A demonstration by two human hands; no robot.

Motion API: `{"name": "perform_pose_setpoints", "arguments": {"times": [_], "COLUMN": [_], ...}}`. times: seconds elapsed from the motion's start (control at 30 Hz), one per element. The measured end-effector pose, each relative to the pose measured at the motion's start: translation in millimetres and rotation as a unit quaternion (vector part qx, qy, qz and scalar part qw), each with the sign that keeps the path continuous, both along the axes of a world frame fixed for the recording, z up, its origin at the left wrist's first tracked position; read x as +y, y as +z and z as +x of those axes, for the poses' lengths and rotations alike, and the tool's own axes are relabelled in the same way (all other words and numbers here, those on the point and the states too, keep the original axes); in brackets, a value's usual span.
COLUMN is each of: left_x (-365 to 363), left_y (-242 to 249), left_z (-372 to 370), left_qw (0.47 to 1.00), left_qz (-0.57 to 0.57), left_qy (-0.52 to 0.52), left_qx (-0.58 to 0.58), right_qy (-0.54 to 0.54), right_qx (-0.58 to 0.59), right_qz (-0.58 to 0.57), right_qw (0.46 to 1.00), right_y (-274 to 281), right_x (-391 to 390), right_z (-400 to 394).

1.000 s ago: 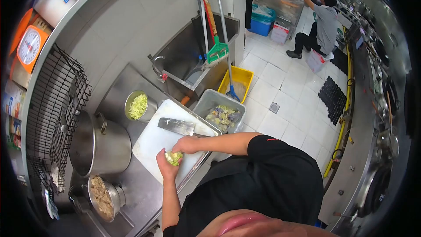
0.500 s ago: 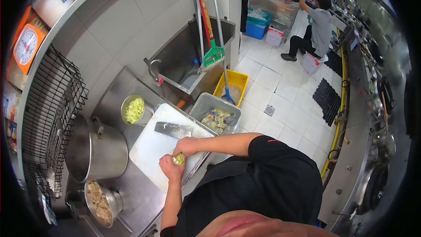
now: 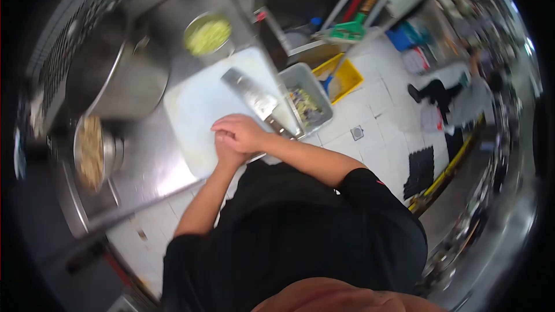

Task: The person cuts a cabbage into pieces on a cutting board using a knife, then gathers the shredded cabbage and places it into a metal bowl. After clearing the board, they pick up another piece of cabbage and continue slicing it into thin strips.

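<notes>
Right hand (image 3: 241,133): laid over the left hand (image 3: 225,155), fingers close together and bent across it, above the near edge of the board.
Left hand: underneath and mostly covered; whether its fingers pinch anything cannot be told, nor whether something sits between the 2 palms.
Cleaver (image 3: 251,92): flat on the white cutting board (image 3: 193,112), on the right and far side of the fingers; the right hand is nearer.
Cleaver axis: slanting, blade end away and to the left, handle (image 3: 281,127) back toward the right forearm, just beside it, with a gap between.
Blade: broad, rectangular, dull grey metal, smeared with pale flecks; the handle is dark, narrow and straight.
Cutting board: thick-looking, matt, rounded at the corner, laid on a shiny steel counter (image 3: 151,162).
Steel pot (image 3: 218,56): small, round, beyond the board, filled with fine, light-green shredded greens (image 3: 209,36).
Stockpot (image 3: 141,78): large metal cylinder left of the board.
Metal bowl (image 3: 115,153): flared, near the left end, holding pale brown, lumpy pieces (image 3: 90,153).
Grey bin (image 3: 325,117): plastic, beside the board's right edge, with leafy scraps (image 3: 304,106) inside.
</notes>
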State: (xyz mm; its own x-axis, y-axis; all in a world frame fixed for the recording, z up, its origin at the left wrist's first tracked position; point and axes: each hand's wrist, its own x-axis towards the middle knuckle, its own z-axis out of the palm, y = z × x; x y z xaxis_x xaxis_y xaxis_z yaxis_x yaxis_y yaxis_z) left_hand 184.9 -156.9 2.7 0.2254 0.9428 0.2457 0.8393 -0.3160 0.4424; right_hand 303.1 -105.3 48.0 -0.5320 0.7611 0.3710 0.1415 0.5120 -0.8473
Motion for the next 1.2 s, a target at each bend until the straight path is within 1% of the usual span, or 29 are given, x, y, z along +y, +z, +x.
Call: {"name": "perform_pose_setpoints", "arguments": {"times": [0.03,0.07,0.1,0.13,0.2,0.23,0.3,0.33,0.43,0.53,0.6,0.73,0.8,1.0,1.03,1.07,1.1,1.13,1.17,1.2], "left_x": [-5,-26,-32,-26,-25,-23,-24,-21,-22,-19,-19,-19,-18,-5,-4,-1,-2,-6,-10,-14], "left_y": [-1,-1,0,-1,-2,-3,-3,-4,-6,-7,-8,-10,-11,-18,-16,-14,-8,-3,-1,0], "left_z": [-2,-11,-8,-3,8,5,5,13,4,8,1,-1,-1,-10,-5,-4,-8,-15,-20,-24], "left_qw": [0.996,0.994,0.992,0.989,0.985,0.984,0.983,0.983,0.983,0.983,0.985,0.986,0.988,0.994,0.996,0.997,0.999,0.999,0.998,1.000], "left_qz": [-0.075,-0.091,-0.099,-0.105,-0.112,-0.113,-0.114,-0.114,-0.116,-0.118,-0.114,-0.116,-0.110,-0.056,-0.042,-0.037,-0.014,0.007,0.005,0.007], "left_qy": [0.009,0.043,0.070,0.092,0.122,0.131,0.139,0.140,0.144,0.139,0.131,0.117,0.107,0.080,0.068,0.060,0.019,-0.022,-0.030,-0.029], "left_qx": [-0.045,-0.045,-0.044,-0.043,-0.038,-0.034,-0.028,-0.025,-0.017,-0.008,-0.003,0.012,0.019,0.040,0.041,0.040,0.041,0.045,0.050,-0.004], "right_qy": [0.036,0.022,0.004,0.030,0.019,0.031,0.015,0.021,0.031,0.033,0.036,0.031,0.013,0.051,0.042,0.063,0.083,0.075,0.035,-0.006], "right_qx": [0.002,-0.044,-0.087,-0.082,-0.130,-0.127,-0.122,-0.121,-0.116,-0.116,-0.075,-0.058,-0.027,-0.074,-0.076,-0.053,-0.022,-0.016,0.021,0.057], "right_qz": [-0.020,0.072,0.170,0.159,0.137,0.131,0.119,0.114,0.073,0.047,0.047,0.006,0.021,0.040,0.048,-0.118,-0.285,-0.288,-0.272,-0.256], "right_qw": [0.999,0.996,0.982,0.983,0.982,0.983,0.985,0.986,0.990,0.992,0.995,0.998,0.999,0.995,0.995,0.990,0.955,0.955,0.961,0.965], "right_y": [0,1,1,2,3,1,-1,-2,-5,-9,-9,-15,-17,-20,-22,-25,-29,-28,-27,-25], "right_x": [-7,-13,-16,-17,-15,-15,-14,-13,-7,-6,-5,-3,-2,1,5,10,10,13,21,26], "right_z": [-4,-5,-4,-4,-3,-3,-3,-3,-6,-8,-10,-13,-14,-17,-16,-17,-17,-12,-2,10]}}
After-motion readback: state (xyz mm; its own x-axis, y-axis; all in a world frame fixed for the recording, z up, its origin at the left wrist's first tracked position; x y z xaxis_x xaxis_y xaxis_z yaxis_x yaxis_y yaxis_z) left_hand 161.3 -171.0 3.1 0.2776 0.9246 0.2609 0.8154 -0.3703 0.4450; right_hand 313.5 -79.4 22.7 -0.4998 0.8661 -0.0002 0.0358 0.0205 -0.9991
